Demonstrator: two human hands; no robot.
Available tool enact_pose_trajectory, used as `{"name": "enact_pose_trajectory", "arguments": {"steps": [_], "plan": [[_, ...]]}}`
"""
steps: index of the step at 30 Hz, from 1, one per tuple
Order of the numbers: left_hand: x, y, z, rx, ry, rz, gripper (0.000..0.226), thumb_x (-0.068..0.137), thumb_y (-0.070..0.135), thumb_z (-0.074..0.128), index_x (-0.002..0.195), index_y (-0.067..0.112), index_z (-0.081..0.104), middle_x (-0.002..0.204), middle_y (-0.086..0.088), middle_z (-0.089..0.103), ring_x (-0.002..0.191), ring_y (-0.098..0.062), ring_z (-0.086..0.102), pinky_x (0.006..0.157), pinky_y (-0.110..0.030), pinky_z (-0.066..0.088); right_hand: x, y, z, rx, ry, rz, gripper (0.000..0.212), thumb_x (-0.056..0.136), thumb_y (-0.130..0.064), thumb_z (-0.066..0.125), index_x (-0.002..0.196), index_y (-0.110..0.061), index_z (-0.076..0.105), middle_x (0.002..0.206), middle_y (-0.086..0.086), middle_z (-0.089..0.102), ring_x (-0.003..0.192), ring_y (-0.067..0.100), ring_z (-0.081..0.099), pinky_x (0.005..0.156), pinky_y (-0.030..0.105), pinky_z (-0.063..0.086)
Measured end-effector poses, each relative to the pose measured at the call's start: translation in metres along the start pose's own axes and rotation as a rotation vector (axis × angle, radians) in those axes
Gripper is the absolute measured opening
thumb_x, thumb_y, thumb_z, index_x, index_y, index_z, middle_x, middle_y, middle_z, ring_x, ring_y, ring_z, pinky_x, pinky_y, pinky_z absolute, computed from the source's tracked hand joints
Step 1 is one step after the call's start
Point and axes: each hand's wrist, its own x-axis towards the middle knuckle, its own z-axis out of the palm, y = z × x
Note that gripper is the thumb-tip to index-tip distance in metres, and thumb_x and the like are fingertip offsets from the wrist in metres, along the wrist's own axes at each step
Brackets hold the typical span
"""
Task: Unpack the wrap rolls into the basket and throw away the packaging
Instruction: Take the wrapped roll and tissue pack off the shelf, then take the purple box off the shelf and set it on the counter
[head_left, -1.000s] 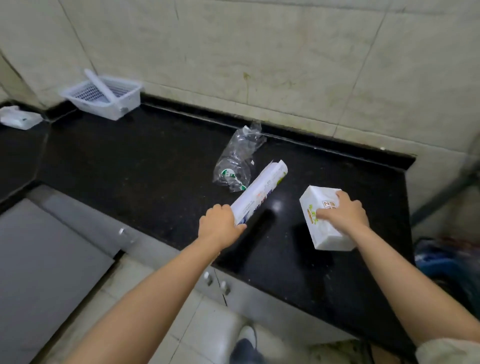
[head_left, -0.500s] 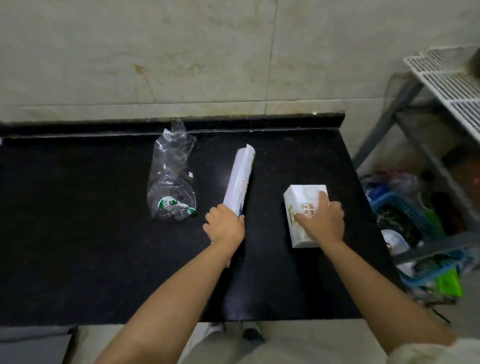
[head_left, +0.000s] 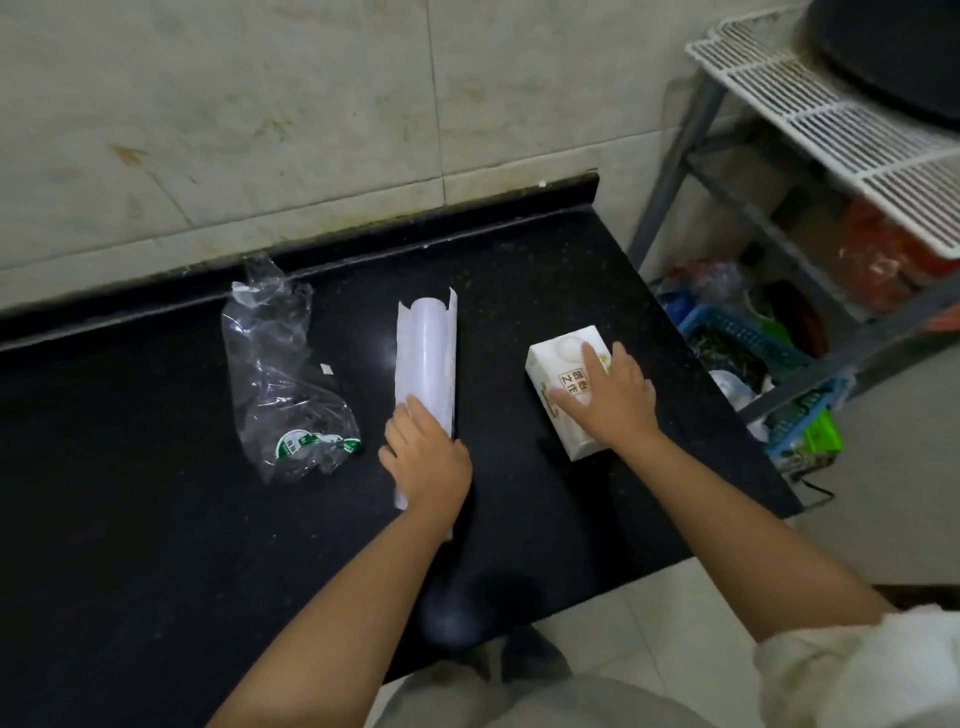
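The black speckled stone countertop (head_left: 156, 519) fills most of my view, backed by a pale tiled wall (head_left: 260, 104). My head has swung right since a second ago: the white slotted basket in the far left corner has dropped out of sight, and a grey metal rack with a white wire shelf (head_left: 831, 119) now stands past the counter's right end, with a blue plastic crate (head_left: 737, 338) of clutter on its lower level.

On the counter, the crumpled clear plastic bag with green print (head_left: 283, 384) lies to the left, apart from my hands, much as before. Just right of it is the long white wrap roll in a loose paper sleeve (head_left: 427, 358). A second ago it slanted up to the right; now it points almost straight away from me. My left hand (head_left: 426, 465) grips its near end, fingers curled over the top, and the sleeve's far end gapes open.

The small white printed carton (head_left: 563, 395) sits to the right, well apart from the roll. My right hand (head_left: 610, 397) still lies on top of it, fingers now stretched out rather flat across the lid, pressing rather than clasping.
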Motion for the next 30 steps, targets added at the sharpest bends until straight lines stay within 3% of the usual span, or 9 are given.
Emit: {"name": "enact_pose_trajectory", "arguments": {"steps": [6,10,12,15,23,30], "plan": [[-0.001,0.029,-0.019,0.149,0.014,0.55,0.054,0.091,0.021,0.044,0.143,0.016,0.029,0.153,-0.007,0.024,0.142,-0.02,0.018,0.117,-0.045,0.006,-0.027,0.02,-0.05,0.118,0.173,-0.039,0.065,0.091,-0.043,0.045,0.145,-0.017,0.02,0.156,0.014,0.016,0.144,0.028,0.014,0.116,0.043,0.017],[-0.008,0.106,-0.044,0.156,0.02,0.905,0.053,0.089,0.021,0.045,0.141,0.013,0.033,0.131,-0.006,0.049,0.12,-0.023,0.044,0.103,-0.033,0.031,-0.051,0.057,-0.103,0.155,0.343,-0.022,0.056,0.094,-0.035,0.042,0.142,-0.01,0.028,0.15,0.014,0.033,0.139,0.026,0.028,0.114,0.037,0.023],[-0.02,0.15,-0.058,0.174,0.019,1.051,0.049,0.09,0.023,0.044,0.137,0.01,0.037,0.123,-0.008,0.053,0.114,-0.025,0.047,0.096,-0.032,0.034,-0.062,0.08,-0.129,0.151,0.422,0.012,0.051,0.096,-0.031,0.041,0.141,-0.007,0.032,0.146,0.014,0.039,0.135,0.027,0.034,0.111,0.036,0.027],[-0.044,0.212,-0.077,0.203,0.066,1.188,0.033,0.09,0.026,0.046,0.117,0.009,0.051,0.117,-0.011,0.058,0.112,-0.029,0.05,0.093,-0.036,0.038,-0.074,0.118,-0.166,0.134,0.536,0.06,0.047,0.096,-0.028,0.04,0.138,-0.007,0.036,0.139,0.015,0.048,0.129,0.028,0.042,0.104,0.037,0.034],[-0.111,0.361,-0.098,0.093,0.182,1.276,0.035,0.089,0.03,0.049,0.113,0.006,0.058,0.114,-0.013,0.059,0.112,-0.03,0.051,0.092,-0.04,0.044,-0.079,0.236,-0.258,0.098,0.647,0.086,0.045,0.09,-0.027,0.053,0.13,-0.006,0.049,0.125,0.02,0.059,0.118,0.032,0.052,0.099,0.04,0.042],[-0.135,0.451,-0.096,0.076,0.189,1.003,0.033,0.086,0.027,0.051,0.11,0.006,0.06,0.114,-0.016,0.06,0.111,-0.033,0.054,0.088,-0.04,0.047,-0.061,0.319,-0.316,0.081,0.571,0.001,0.045,0.089,-0.032,0.048,0.13,-0.012,0.049,0.131,0.011,0.057,0.119,0.027,0.052,0.096,0.038,0.045]]}}
